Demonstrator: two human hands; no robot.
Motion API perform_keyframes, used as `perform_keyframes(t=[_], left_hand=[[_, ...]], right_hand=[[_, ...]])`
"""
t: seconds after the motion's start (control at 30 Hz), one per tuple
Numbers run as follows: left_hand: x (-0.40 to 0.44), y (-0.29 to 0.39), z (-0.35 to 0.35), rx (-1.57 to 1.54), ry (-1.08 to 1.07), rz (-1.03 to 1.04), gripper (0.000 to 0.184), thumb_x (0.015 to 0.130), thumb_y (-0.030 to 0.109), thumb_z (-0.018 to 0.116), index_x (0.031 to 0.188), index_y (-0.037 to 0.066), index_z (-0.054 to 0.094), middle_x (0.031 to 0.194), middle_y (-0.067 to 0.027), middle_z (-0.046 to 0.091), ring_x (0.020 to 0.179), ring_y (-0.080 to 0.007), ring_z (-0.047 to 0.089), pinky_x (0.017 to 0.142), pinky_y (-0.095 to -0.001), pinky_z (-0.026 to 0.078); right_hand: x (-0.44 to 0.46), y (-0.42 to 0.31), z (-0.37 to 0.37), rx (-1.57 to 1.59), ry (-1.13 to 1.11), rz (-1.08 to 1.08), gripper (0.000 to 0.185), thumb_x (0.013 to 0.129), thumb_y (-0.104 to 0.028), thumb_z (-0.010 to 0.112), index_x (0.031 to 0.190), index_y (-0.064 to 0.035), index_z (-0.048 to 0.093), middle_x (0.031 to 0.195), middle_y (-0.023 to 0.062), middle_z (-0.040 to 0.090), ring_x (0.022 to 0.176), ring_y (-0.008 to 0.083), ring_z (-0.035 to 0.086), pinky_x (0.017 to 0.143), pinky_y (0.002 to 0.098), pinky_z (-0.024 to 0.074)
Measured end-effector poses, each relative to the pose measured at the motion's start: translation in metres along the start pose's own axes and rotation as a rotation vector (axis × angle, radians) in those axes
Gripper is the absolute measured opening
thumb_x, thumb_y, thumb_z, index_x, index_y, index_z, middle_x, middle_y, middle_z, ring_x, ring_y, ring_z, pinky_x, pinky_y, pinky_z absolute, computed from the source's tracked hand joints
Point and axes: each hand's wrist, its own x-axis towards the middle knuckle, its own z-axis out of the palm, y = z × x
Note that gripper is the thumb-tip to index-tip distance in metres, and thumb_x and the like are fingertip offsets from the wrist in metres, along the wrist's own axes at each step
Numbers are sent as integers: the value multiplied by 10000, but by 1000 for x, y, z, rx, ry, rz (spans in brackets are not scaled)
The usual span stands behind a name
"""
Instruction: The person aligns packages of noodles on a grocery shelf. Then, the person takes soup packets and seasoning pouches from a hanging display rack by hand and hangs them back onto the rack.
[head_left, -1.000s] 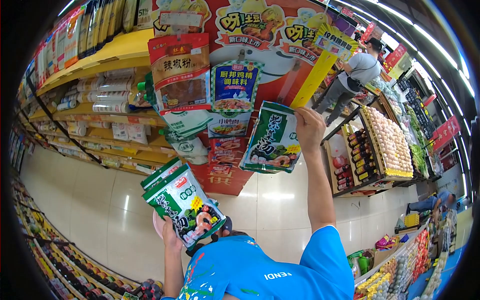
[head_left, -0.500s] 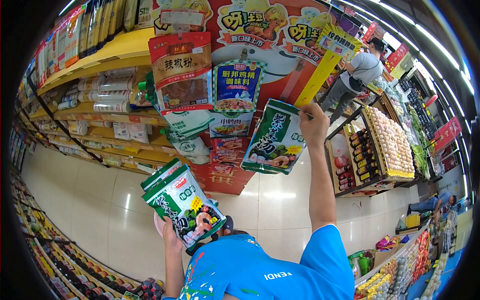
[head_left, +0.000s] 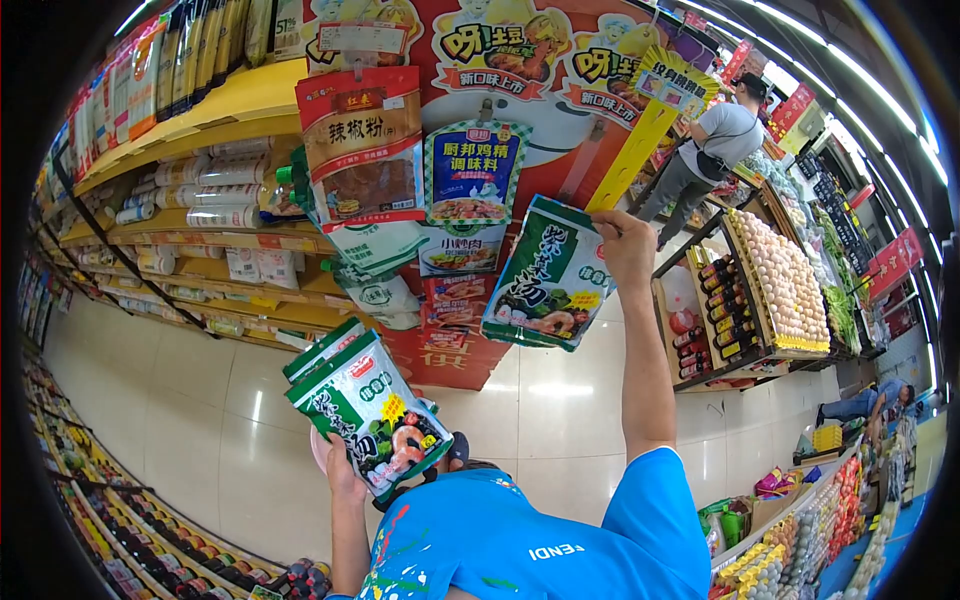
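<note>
My left hand point(head_left: 343, 472) is closed on a small stack of seaweed soup packets, held low on the left. The front packet point(head_left: 370, 415) is white and green with a shrimp picture; another packet point(head_left: 322, 348) shows behind it. My right hand point(head_left: 627, 250) is raised at the display, its fingers pinched at the upper right corner of a matching seaweed soup packet point(head_left: 552, 275). That packet is upright and slightly tilted. My fingers hide its corner and any hook there. Left of it hang a blue-green chicken seasoning packet point(head_left: 475, 172) and a red chili powder packet point(head_left: 362, 150).
A yellow shelf point(head_left: 200, 112) with packaged goods runs along the left. To the right stands a rack with eggs point(head_left: 778, 280) and bottles point(head_left: 727, 312). A person in a grey shirt point(head_left: 728, 135) stands behind it. Tiled floor point(head_left: 530, 440) lies below.
My right hand has shifted slightly, its fingers moving a little left and up at the packet's corner. The left hand and its packets are nearly unchanged.
</note>
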Motion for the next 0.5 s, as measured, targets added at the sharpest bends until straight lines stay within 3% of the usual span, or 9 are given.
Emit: perform_keyframes(t=[0.1,0.17,0.3,0.37,0.4,0.5], left_hand=[[0,1,1,9,6,6,478,971,355,437,1342,74,330,1277,-109,509,1125,-260,549,919,-411,483],[-1,2,3,5,9,7,476,973,355,434,1343,73,330,1282,-109,505,1129,-261,546,921,-413,482],[1,3,1,-7,0,-14,475,976,356,426,1344,73,328,1291,-109,497,1135,-258,541,924,-410,479],[0,4,3,-4,7,1,476,975,357,428,1344,74,328,1288,-109,499,1134,-256,542,922,-407,481],[-1,4,6,0,10,14,478,974,357,430,1344,74,327,1285,-109,502,1132,-254,543,919,-404,483],[-2,9,16,18,-15,22,484,970,353,440,1348,73,324,1282,-106,506,1131,-249,544,914,-396,488]], right_hand=[[0,7,5,-35,26,-75,134,781,-9,600,850,-21,715,770,136,690,629,240,648,625,318,503],[0,11,5,-164,-5,-224,147,778,1,597,889,-21,691,829,124,683,773,271,652,728,340,503],[-11,3,6,-383,93,-392,131,760,-1,622,878,-30,671,843,124,664,846,290,630,762,368,487],[-22,-10,4,-421,364,-502,156,750,-6,628,896,-51,660,852,129,642,889,288,605,792,390,465],[-30,-17,4,-420,361,-502,156,750,-6,628,896,-51,660,852,129,642,889,288,605,792,390,465],[-61,-38,12,0,112,-364,157,736,-14,663,892,-30,653,881,137,640,851,298,615,763,375,479]])
